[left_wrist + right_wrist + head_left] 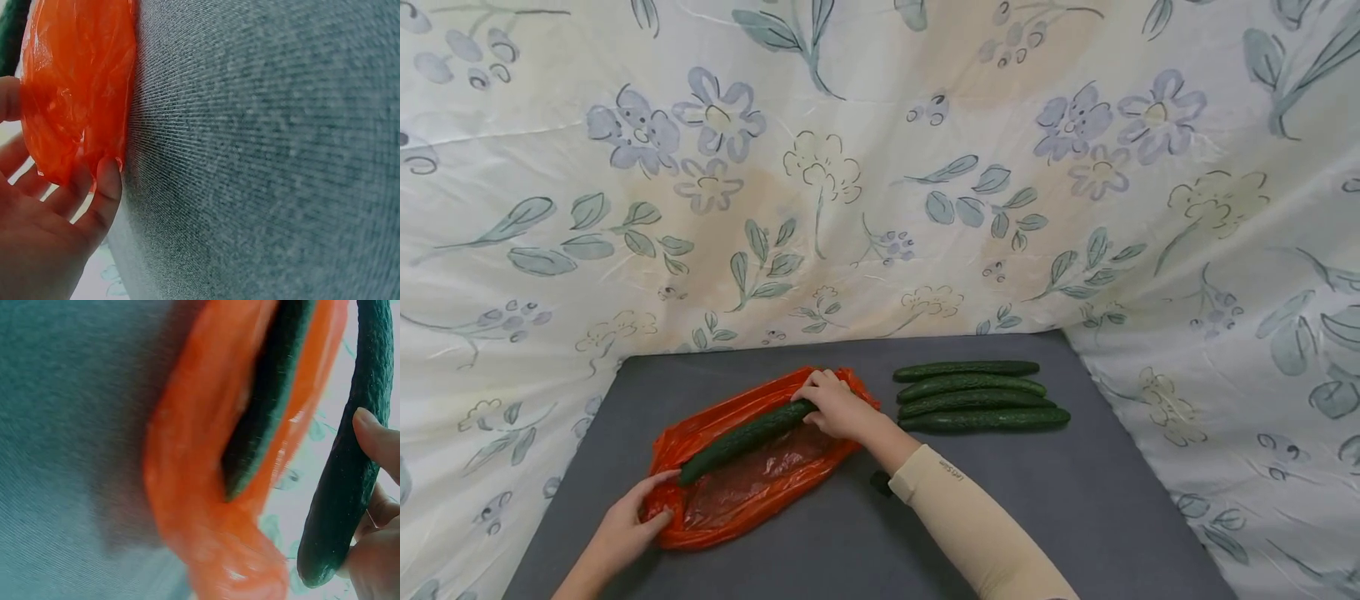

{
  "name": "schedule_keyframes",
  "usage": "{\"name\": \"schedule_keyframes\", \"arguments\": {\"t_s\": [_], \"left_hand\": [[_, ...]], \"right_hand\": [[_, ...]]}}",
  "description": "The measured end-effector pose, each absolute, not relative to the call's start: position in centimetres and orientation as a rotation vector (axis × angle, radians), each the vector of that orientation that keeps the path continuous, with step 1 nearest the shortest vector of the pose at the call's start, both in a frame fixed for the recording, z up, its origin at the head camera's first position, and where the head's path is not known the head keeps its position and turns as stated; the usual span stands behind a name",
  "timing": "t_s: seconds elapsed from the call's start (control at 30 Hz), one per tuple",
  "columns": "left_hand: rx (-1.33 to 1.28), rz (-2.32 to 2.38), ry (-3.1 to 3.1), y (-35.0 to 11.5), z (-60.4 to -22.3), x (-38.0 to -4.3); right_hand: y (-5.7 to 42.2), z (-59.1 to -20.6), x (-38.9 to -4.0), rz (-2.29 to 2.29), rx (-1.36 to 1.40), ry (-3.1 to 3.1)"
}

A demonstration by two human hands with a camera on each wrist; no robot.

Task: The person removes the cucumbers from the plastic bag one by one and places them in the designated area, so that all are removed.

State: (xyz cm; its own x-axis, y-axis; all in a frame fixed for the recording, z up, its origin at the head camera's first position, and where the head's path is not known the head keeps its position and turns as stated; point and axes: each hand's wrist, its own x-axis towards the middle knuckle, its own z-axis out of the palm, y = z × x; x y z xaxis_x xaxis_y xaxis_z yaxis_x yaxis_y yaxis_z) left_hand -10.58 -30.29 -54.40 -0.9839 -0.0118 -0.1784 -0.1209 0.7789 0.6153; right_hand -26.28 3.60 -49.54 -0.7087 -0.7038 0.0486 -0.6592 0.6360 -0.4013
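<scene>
An orange-red plastic bag lies spread on the grey table, its mouth held wide. My left hand pinches the bag's near-left end; in the left wrist view, thumb and fingers take hold of its edge. With my right hand I grip a dark green cucumber near its right end, and it lies slantwise over the bag's opening. The right wrist view shows this held cucumber between thumb and fingers. Another cucumber lies within the bag there; the head view does not show it separately.
Several cucumbers lie side by side on the grey table, right of the bag. Floral cloth hangs behind the table and along its sides. A small dark object shows beside my right wrist.
</scene>
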Motion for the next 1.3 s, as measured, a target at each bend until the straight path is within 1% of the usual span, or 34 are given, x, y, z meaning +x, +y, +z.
{"name": "schedule_keyframes", "arguments": {"t_s": [0.37, 0.63, 0.87, 1.13, 1.3], "left_hand": [[-0.027, 1.032, 2.840, -30.5, -54.5, -10.2], [-0.028, 1.042, 2.843, -30.6, -55.0, -10.2], [-0.026, 1.048, 2.837, -30.4, -54.7, -10.5], [-0.002, 1.061, 2.851, -30.4, -54.5, -10.6], [-0.031, 1.047, 2.840, -30.5, -54.6, -10.7]], "right_hand": [[4.6, -46.7, -26.2, -0.664, -1.202, 2.757], [6.9, -46.1, -26.6, -0.768, -1.226, 2.753], [10.4, -45.9, -26.7, -0.864, -1.194, 2.750], [15.3, -47.0, -26.9, -1.002, -1.164, 2.773], [18.5, -47.6, -26.6, -1.058, -1.111, 2.804]]}}
